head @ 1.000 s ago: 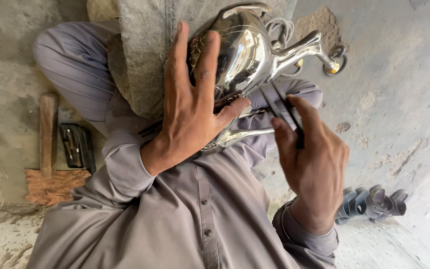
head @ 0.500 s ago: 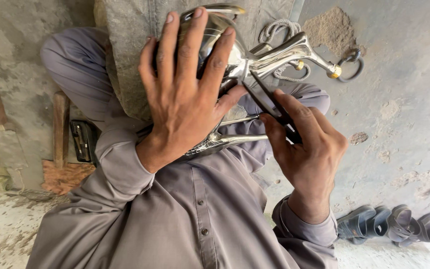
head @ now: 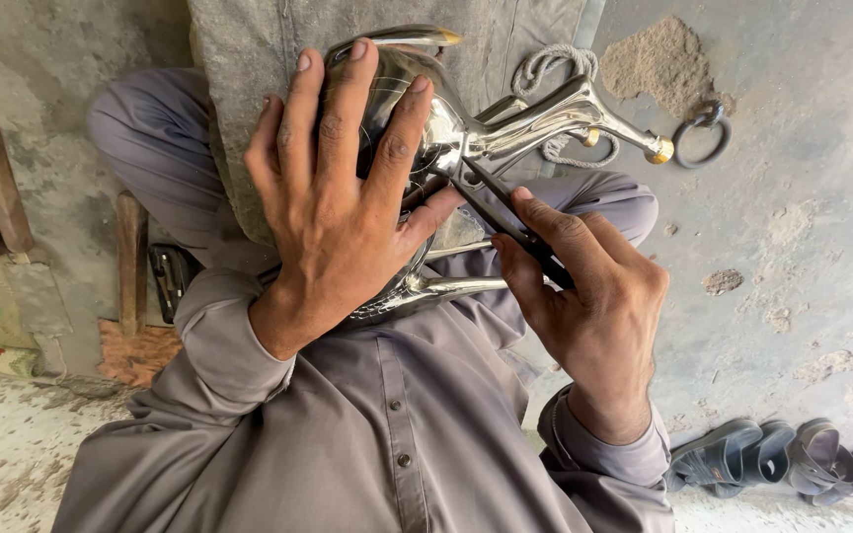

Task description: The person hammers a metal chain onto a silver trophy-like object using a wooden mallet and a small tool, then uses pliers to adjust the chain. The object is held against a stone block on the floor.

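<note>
Steel vessel [head: 446,128], one, under left hand [head: 343,207]; right hand [head: 589,296] grips one tool [head: 501,212].

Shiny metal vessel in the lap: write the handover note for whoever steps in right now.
Left hand: spread flat over the shiny metal vessel, pressing it against the lap.
Right hand: grips a thin dark tool, tip at the vessel's body by the spout.
Nearby: rope and metal ring on the floor, sandals to the right.
Done: cannot tell from the surface.
Left: work at the tool tip looks under way.
</note>
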`<state>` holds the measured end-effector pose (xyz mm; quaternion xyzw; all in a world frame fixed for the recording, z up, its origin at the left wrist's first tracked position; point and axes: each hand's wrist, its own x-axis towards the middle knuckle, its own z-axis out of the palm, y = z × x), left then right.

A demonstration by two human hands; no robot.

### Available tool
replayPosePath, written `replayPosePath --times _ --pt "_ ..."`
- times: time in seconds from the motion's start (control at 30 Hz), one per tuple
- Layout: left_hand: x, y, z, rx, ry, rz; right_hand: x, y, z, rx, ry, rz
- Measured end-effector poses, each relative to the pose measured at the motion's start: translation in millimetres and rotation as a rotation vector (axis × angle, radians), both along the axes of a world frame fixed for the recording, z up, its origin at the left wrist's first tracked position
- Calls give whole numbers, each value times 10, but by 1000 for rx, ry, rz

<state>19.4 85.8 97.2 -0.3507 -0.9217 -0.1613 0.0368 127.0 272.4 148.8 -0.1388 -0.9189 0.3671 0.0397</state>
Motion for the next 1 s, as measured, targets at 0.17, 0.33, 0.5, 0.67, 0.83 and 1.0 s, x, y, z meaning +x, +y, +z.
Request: replayPosePath --times 0.17,0.33,0.5,0.67,0.83,1.0 --pt "-21 18 14 -35 20 1 -66 -8 76 10 -36 29" --pt "-320 -229 35 19 -257 -85 -175 -8 177 101 -90 97" --pt "-304 -320 -49 130 -296 -123 -279 -96 263 154 -245 147" --pt "-307 -287 -42 144 -289 -131 -199 -242 266 403 -134 258" --pt "-331 -285 -12 115 -333 -135 -16 -158 54 563 65 398" --pt "-311 -291 4 99 -341 -128 133 7 -269 736 281 527"
